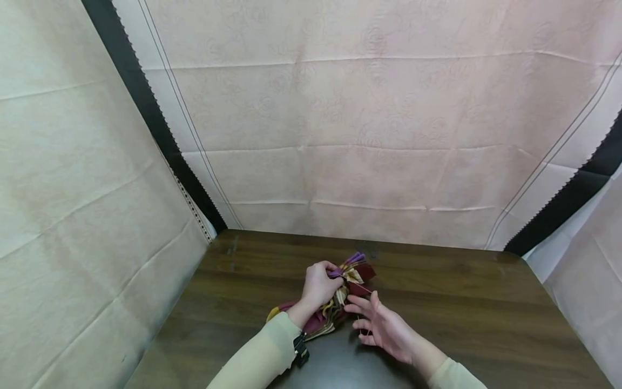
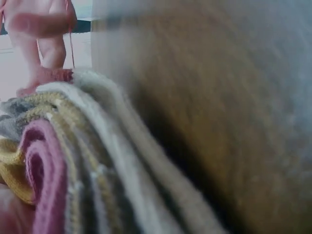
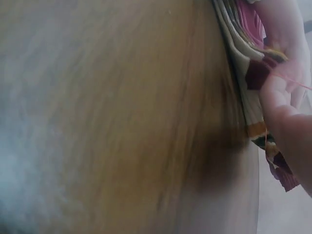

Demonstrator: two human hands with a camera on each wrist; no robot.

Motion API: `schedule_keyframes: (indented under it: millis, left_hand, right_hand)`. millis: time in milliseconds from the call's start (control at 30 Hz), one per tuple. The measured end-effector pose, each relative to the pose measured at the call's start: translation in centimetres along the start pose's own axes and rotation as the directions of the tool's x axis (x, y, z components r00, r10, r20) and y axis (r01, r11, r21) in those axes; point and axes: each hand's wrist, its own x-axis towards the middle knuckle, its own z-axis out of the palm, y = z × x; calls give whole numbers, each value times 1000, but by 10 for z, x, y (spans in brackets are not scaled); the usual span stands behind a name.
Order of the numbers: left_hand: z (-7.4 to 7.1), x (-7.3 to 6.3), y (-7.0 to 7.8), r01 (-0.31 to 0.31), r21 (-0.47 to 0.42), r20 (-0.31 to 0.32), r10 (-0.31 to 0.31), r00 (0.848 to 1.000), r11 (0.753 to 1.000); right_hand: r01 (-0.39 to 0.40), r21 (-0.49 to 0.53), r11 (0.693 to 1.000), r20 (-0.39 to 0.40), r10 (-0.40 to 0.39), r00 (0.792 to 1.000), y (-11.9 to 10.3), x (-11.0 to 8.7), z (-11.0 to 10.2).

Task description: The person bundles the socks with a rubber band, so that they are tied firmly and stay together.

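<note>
A bundle of knitted socks (image 1: 320, 319), in burgundy, pink, yellow and cream, lies on the table, its colourful ends gathered at the far side. My left hand (image 1: 320, 284) grips the bundle near this gathered end. A thin red string (image 1: 362, 288) runs from the bundle to my right hand (image 1: 389, 329), which is just right of it with fingers spread and slightly bent. The string (image 2: 72, 48) passes by the right hand's fingers in the left wrist view. In the right wrist view the socks (image 3: 239, 44) show at the right edge, partly covered by the hands.
The dark brown wooden table (image 1: 461, 308) carries the bundle near its middle. Pale cloth sheets (image 1: 364, 129) with black edging hang behind it and at both sides. A black wrist device (image 1: 301, 350) sits at the left sleeve.
</note>
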Motion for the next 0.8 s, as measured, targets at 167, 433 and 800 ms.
schedule_keyframes:
  millis: [167, 433, 800]
  left_hand:
    - [4, -6, 3, -32, 20, 43, 31, 999, 999]
    - [5, -12, 9, -35, 53, 76, 31, 997, 998]
    - [8, -10, 3, -40, 10, -9, 40, 999, 999]
  right_hand:
    - [101, -37, 994, -51, -103, 993, -3, 2, -5]
    - [139, 79, 987, -13, -139, 990, -1, 10, -7]
    - [185, 453, 872, -52, -182, 982, 10, 11, -11]
